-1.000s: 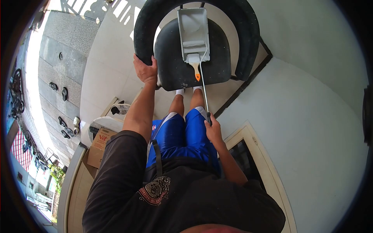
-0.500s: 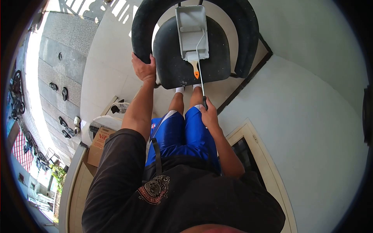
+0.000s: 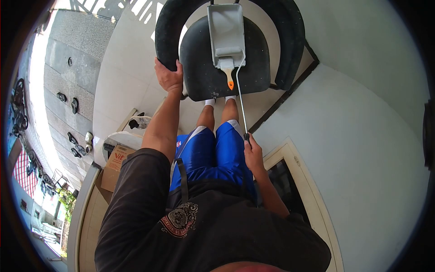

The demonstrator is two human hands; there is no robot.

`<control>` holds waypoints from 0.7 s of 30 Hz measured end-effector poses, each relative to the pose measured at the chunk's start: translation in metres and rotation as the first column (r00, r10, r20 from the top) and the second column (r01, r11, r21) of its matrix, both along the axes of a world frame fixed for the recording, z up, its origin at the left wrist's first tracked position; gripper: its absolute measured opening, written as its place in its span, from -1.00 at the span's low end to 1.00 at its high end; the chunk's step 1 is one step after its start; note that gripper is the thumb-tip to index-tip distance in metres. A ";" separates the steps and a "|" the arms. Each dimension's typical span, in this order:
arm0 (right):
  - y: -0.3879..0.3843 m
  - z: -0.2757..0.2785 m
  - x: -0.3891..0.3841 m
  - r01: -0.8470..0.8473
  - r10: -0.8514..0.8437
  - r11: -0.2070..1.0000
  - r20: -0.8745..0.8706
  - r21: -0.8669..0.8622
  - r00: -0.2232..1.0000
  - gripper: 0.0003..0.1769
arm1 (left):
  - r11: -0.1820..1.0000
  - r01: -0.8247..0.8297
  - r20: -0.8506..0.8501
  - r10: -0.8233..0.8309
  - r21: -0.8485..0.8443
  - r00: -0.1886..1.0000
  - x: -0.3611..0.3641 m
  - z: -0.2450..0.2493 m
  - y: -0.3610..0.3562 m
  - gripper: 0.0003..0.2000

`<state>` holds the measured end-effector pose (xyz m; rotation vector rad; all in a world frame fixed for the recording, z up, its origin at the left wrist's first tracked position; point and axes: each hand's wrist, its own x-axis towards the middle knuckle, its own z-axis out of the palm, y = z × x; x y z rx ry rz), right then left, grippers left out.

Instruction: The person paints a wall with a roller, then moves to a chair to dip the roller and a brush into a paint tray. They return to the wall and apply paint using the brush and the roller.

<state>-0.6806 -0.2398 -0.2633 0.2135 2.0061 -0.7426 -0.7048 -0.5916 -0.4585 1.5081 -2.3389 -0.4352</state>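
My right hand is closed around the black handle of a paint roller. Its pale roller sleeve lies across the near end of a paint tray, which rests on the seat of a black chair. A paintbrush with a wooden handle and orange tip lies with its bristles at the tray's near edge. My left hand grips the end of the chair's curved armrest, fingers wrapped round it.
A pale wall rises on the right, with a dark strip along its foot. To the left are a cardboard box, a shoe and several sandals on the outdoor paving. A cream-framed door or cabinet stands at lower right.
The roller has been drawn towards me, its sleeve moving from mid-tray to the near end. My right hand has shifted back and right. My left hand stays on the armrest.
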 end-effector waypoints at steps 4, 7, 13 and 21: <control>0.000 -0.019 0.009 0.007 -0.008 1.000 -0.028 -0.022 1.000 -0.53 | 1.000 0.005 -0.008 -0.005 -0.004 1.000 0.001 -0.001 -0.001 -0.18; -0.009 -0.038 0.002 -0.005 0.004 0.999 -0.042 -0.034 0.999 -0.53 | 1.000 0.011 -0.013 -0.011 -0.009 1.000 0.001 0.000 -0.001 -0.18; -0.054 -0.068 -0.032 -0.057 0.025 0.989 -0.224 -0.137 0.974 -0.53 | 1.000 0.015 -0.030 -0.015 -0.008 0.999 0.000 0.002 0.000 -0.18; -0.032 -0.011 -0.020 0.058 -0.059 0.998 0.072 0.014 0.996 -0.52 | 1.000 0.005 -0.012 -0.005 0.010 1.000 0.000 0.001 0.000 -0.18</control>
